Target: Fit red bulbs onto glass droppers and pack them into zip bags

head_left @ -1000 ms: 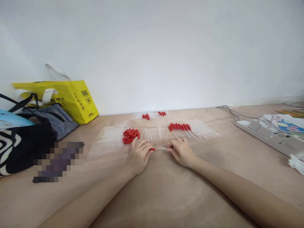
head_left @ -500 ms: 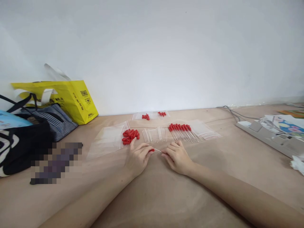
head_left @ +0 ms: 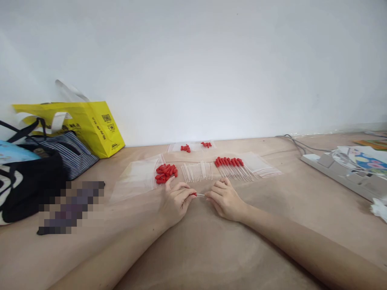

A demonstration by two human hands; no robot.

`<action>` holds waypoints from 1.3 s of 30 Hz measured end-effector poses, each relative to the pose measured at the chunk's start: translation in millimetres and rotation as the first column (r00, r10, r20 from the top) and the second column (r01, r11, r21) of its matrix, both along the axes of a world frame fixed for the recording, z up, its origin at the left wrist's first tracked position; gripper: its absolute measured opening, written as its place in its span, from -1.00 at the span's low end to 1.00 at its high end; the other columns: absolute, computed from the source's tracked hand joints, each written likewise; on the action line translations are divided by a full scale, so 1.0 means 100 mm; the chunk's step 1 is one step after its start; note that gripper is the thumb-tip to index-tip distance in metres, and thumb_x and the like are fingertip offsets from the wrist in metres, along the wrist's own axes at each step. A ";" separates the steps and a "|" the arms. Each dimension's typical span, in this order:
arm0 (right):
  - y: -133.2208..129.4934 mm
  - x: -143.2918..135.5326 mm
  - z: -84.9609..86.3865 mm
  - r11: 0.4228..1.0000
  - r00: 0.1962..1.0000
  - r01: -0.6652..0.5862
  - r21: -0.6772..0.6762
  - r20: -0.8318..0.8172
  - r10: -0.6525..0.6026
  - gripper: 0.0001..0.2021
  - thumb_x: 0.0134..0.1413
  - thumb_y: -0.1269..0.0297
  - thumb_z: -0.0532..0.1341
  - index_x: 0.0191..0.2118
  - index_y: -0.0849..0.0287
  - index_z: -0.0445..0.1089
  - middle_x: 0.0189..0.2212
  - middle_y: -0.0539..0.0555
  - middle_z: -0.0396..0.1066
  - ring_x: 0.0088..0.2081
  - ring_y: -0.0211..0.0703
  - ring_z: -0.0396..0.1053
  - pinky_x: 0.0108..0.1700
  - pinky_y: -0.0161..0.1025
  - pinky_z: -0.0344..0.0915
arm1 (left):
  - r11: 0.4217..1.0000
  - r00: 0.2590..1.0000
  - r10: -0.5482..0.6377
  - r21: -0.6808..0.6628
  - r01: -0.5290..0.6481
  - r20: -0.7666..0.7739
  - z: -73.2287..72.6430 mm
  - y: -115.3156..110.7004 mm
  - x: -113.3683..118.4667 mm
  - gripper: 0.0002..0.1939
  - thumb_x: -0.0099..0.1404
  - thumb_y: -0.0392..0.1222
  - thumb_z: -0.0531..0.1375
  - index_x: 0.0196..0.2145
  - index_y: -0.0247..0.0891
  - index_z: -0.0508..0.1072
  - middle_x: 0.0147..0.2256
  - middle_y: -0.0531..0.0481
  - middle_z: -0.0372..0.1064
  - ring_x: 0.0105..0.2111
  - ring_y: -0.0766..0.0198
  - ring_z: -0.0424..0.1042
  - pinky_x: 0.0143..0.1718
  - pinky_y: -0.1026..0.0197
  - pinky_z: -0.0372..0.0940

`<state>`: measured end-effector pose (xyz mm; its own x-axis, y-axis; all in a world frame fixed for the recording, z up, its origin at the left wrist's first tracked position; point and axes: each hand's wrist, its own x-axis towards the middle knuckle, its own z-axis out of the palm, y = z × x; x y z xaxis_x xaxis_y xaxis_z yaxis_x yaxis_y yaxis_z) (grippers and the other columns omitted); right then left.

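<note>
My left hand (head_left: 178, 202) pinches a small red piece (head_left: 194, 194) between thumb and finger. A thin clear stick (head_left: 200, 195) runs from it to my right hand (head_left: 226, 200), whose fingertips are closed on the stick's other end. Beyond my left hand lies a pile of loose red pieces (head_left: 166, 173) at the edge of a clear zip bag (head_left: 136, 177). Several bare sticks (head_left: 197, 172) lie in a row at the centre. To their right, sticks with red tops (head_left: 229, 162) are lined up beside another clear bag (head_left: 263, 164).
Farther back, a flat bag (head_left: 195, 146) has small red clusters on it. At the left are a yellow bag (head_left: 99, 129), a striped bag (head_left: 72, 151), a black bag (head_left: 39, 185) and a blurred dark item (head_left: 72, 207). A power strip (head_left: 335, 171) with cables is at the right.
The stick between my hands has turned from slanted to nearly level. My left fingertips cover more of the red piece and have lowered slightly.
</note>
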<state>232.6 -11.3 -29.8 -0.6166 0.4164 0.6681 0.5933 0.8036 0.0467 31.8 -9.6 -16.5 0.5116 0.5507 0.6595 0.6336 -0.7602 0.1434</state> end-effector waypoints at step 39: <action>0.12 0.05 0.08 0.916 0.993 -0.068 -0.395 -0.119 0.022 -0.85 0.10 0.38 0.04 -0.36 0.22 0.35 -0.49 0.05 0.38 -0.37 -0.21 0.18 -0.26 -0.25 0.06 | 0.997 0.998 0.060 0.057 -0.059 -0.022 0.03 0.04 -0.04 -0.80 0.13 -0.07 0.18 -0.28 -0.16 0.40 -0.38 0.06 0.47 -0.27 0.20 0.37 0.08 -0.14 -0.28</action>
<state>237.8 0.5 -22.0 -0.5735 0.6350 0.5176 0.5393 0.7682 -0.3449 27.7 -5.8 -14.0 0.4947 0.5432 0.6784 0.6809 -0.7273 0.0859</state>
